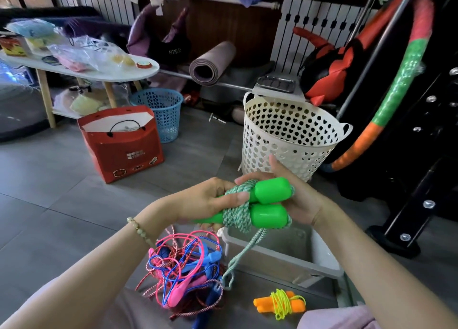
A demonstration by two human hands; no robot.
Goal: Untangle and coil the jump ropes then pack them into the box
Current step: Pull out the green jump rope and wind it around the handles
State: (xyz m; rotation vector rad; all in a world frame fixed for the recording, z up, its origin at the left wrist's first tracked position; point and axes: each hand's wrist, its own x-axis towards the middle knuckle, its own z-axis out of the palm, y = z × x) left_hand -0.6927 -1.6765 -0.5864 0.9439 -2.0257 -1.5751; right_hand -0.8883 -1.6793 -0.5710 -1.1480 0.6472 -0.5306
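Both hands hold a green jump rope point(262, 204) above the floor: two bright green handles side by side, with pale green braided cord wound around them. My left hand point(210, 199) grips the handles' thin ends and presses the wraps with the thumb. My right hand point(295, 194) cups the thick ends from behind. A loose length of the cord point(245, 252) hangs down toward the grey plastic box point(319, 266) below. A tangle of pink, blue and red-white ropes point(183, 269) lies on the floor at lower left. A coiled orange-handled rope with yellow cord point(280, 302) lies in front of the box.
A white perforated laundry basket point(290, 140) stands just beyond my hands. A red paper bag point(121, 142) and a blue basket point(161, 110) sit further left, by a low white table point(81, 73). Black gym equipment point(409, 180) and a hoop fill the right side.
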